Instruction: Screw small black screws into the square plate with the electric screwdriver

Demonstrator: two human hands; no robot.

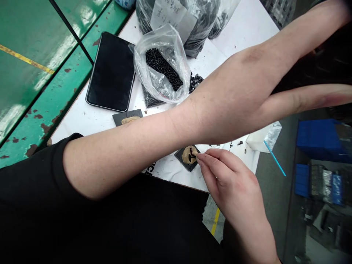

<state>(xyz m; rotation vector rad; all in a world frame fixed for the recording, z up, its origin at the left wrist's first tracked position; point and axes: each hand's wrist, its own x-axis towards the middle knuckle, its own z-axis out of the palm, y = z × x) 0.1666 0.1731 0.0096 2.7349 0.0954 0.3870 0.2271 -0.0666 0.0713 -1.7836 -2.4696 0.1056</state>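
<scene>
My left arm reaches across the view, and my left hand is at the upper right. Its thumb is stretched out, apart from the fingers, which run toward the frame's edge, and I see nothing held. Below it, my right hand has thumb and forefinger pinched at a small black T-shaped part. That part lies on a tan, putty-like patch on a dark square plate near the table's front edge. A second dark plate with a tan patch is partly hidden by my left forearm.
An open clear bag of small black screw-like pieces stands on the white table. Beside it lies a dark-screened phone or tablet. A larger bag with a handwritten label is behind. A white box with a blue straw sits right.
</scene>
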